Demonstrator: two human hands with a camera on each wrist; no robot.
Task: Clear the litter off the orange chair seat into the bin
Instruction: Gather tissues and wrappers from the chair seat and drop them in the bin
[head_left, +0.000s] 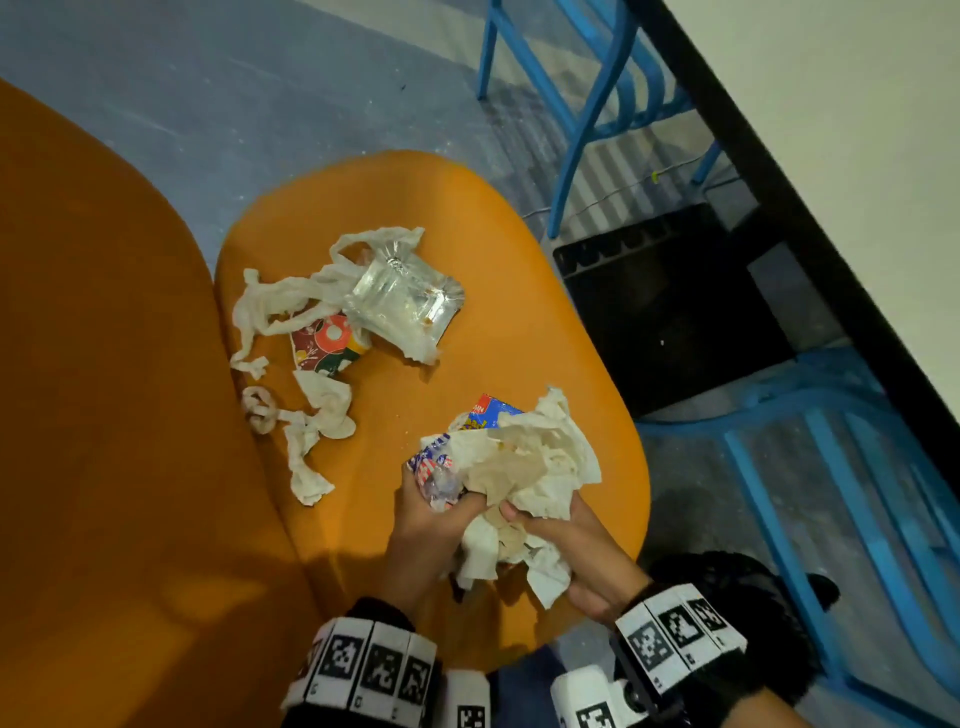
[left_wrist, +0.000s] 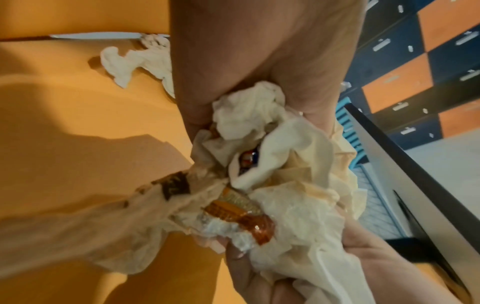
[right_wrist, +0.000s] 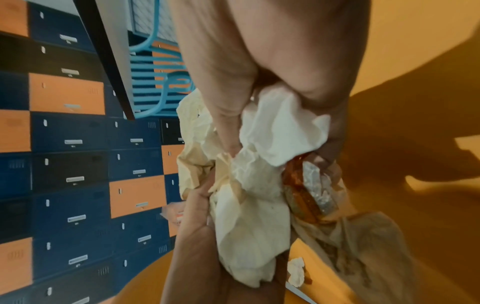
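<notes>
On the near right part of the orange chair seat, both hands gather one bundle of crumpled napkins and snack wrappers. My left hand grips its left side, where a striped wrapper sticks out. My right hand grips the tissue on the right. In the left wrist view the bundle is squeezed between the left hand and the right hand. The right wrist view shows the same bundle. The black bin stands on the floor right of the seat.
More litter lies on the seat's far left: a clear plastic container in a white bag, a printed paper cup and twisted tissue strips. Blue metal chairs and a dark-edged white table flank the bin.
</notes>
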